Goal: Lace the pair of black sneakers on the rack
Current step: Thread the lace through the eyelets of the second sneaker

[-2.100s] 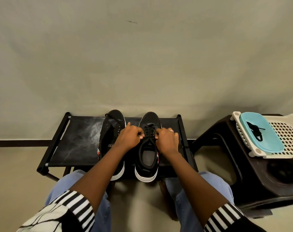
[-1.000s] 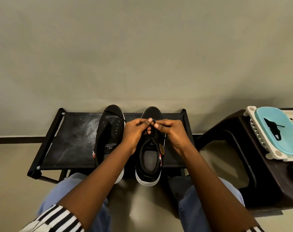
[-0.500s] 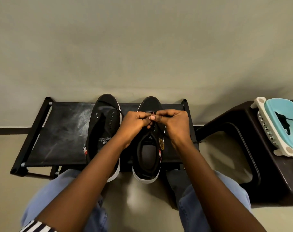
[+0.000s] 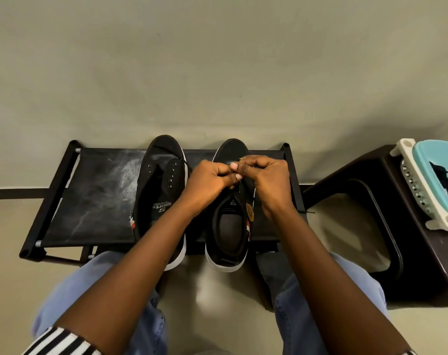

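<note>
Your left hand (image 4: 209, 181) and right hand (image 4: 268, 178) met over the right sneaker (image 4: 230, 226), both pinching its black lace (image 4: 245, 172), near the right end of the rack (image 4: 95, 190), while the unlaced left sneaker (image 4: 159, 196) stood just beside it.

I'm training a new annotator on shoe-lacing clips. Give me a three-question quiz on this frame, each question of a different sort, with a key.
1. True or false: the left sneaker shows bare eyelets with no lace through them.
2. Multiple choice: where do the left hand and the right hand meet? A) over the left sneaker B) over the front of the right sneaker C) over the basket
3. Fill in: both sneakers stand on a black ____.

Key: 1 true; 2 B; 3 rack.
</note>
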